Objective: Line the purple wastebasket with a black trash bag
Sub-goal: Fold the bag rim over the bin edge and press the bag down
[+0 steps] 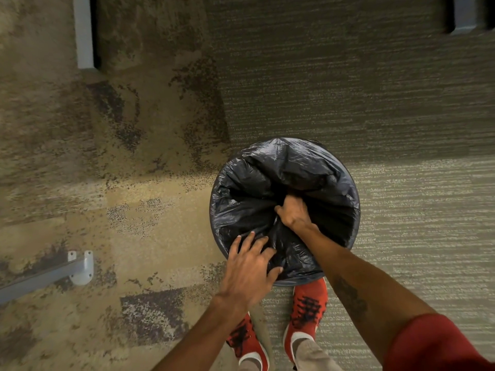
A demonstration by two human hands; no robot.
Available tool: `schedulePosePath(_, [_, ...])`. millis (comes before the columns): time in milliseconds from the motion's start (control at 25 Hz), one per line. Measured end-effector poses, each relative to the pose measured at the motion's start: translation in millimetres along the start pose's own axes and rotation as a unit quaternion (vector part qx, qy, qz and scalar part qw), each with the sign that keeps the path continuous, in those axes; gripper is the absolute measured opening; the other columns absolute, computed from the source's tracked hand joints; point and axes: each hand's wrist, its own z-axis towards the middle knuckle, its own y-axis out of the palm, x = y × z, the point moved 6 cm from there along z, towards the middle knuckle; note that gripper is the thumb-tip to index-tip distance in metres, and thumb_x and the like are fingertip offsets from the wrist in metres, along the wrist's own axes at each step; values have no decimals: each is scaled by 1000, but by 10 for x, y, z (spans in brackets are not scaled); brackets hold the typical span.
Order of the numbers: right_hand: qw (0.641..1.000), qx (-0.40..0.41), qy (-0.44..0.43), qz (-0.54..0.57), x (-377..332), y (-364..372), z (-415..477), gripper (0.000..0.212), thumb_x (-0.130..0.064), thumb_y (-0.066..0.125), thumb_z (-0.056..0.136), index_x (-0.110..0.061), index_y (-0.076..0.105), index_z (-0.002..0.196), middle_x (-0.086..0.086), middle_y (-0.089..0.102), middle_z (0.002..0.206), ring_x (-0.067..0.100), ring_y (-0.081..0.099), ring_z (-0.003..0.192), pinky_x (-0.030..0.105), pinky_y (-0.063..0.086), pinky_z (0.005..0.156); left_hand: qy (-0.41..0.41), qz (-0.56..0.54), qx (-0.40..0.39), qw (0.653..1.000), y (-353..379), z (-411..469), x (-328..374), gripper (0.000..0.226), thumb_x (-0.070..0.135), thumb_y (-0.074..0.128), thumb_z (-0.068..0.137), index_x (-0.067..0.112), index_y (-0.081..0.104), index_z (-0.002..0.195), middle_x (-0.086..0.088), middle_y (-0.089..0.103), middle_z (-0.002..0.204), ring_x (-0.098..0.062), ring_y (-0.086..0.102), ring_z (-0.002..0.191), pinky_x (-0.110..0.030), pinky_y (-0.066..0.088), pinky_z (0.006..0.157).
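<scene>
A round wastebasket (300, 283) stands on the carpet in front of my feet; only a thin strip of its rim shows below the bag. A black trash bag (267, 172) is draped over its whole mouth and sags inside. My right hand (293, 211) reaches down into the middle of the bag, fingers closed on a bunch of the plastic. My left hand (249, 269) rests on the near left rim with fingers spread, pressing the bag's edge against the basket.
My red shoes (308, 309) stand just behind the basket. A grey metal furniture leg with a round foot (80, 269) lies at the left. Two more grey posts (84, 33) rise at the top left and top right (464, 14). Patterned carpet lies all around.
</scene>
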Motion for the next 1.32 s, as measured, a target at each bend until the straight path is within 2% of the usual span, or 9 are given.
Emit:
schedulePosePath(200, [999, -28, -20, 0, -198, -218, -332, 50, -28, 63, 94, -8, 48, 138, 25, 59, 132, 45, 54, 123, 44, 47, 101, -1, -62, -2, 998, -82, -43, 42, 54, 56, 42, 99, 30, 47, 145, 7, 34, 161, -19, 18, 153, -39, 17, 124])
schedulePosePath(360, [986, 113, -115, 45, -301, -714, -1069, 34, -15, 54, 93, -20, 56, 126, 3, 73, 106, 30, 67, 102, 38, 54, 83, -18, -130, 86, 988, -414, -88, 120, 44, 44, 48, 101, 25, 53, 140, 7, 54, 140, -16, 45, 129, -34, 40, 110])
schedulePosePath(440, [967, 193, -149, 73, -187, -941, -1434, 29, -10, 55, 91, -18, 60, 119, -2, 69, 100, 23, 63, 95, 38, 52, 83, -59, -176, 155, 970, -575, -152, 49, 37, 35, 53, 101, 21, 59, 135, 4, 60, 127, -17, 51, 115, -34, 44, 102])
schedulePosePath(600, [933, 316, -39, 169, 442, -1186, -1867, 34, -12, 58, 94, -12, 55, 127, 5, 56, 118, 16, 50, 107, 36, 45, 94, -202, -252, 265, 909, -691, -390, -301, 41, 20, 58, 99, 20, 56, 140, 1, 57, 128, -11, 46, 115, -29, 44, 96])
schedulePosePath(680, [925, 290, 49, 242, 732, -1102, -1940, 46, -19, 59, 95, -12, 47, 139, 6, 52, 130, 13, 50, 111, 34, 44, 94, -273, -289, 287, 872, -663, -514, -456, 50, 18, 60, 98, 19, 49, 147, -1, 51, 138, -15, 46, 121, -34, 44, 102])
schedulePosePath(800, [909, 197, 67, 360, 862, -882, -1909, 45, -21, 56, 98, -14, 48, 142, 4, 59, 135, 18, 61, 114, 35, 49, 97, -309, -371, 260, 836, -514, -578, -564, 57, 11, 62, 96, 18, 44, 150, -5, 53, 144, -12, 58, 109, -30, 47, 103])
schedulePosePath(1000, [825, 93, 59, 554, 863, -616, -1765, 51, 0, 54, 96, -16, 45, 144, 4, 69, 126, 23, 66, 116, 53, 49, 103, -328, -530, 215, 752, -329, -506, -719, 58, 2, 63, 94, 11, 44, 148, -7, 63, 137, 0, 63, 93, 0, 48, 70])
schedulePosePath(1160, [809, 82, 35, 580, 777, -612, -1784, 56, -3, 58, 95, -19, 41, 146, 2, 73, 120, 24, 71, 109, 50, 58, 88, -318, -584, 223, 713, -416, -456, -851, 55, -2, 66, 91, 5, 51, 143, -12, 61, 140, -14, 63, 112, -22, 52, 98])
schedulePosePath(1320, [813, 78, 8, 577, 339, -635, -1791, 51, -6, 60, 94, -19, 47, 141, 3, 74, 117, 20, 74, 100, 34, 60, 69, -306, -601, 250, 695, -643, -557, -1194, 52, -1, 68, 90, 4, 54, 140, -11, 64, 136, -15, 64, 112, -10, 52, 87])
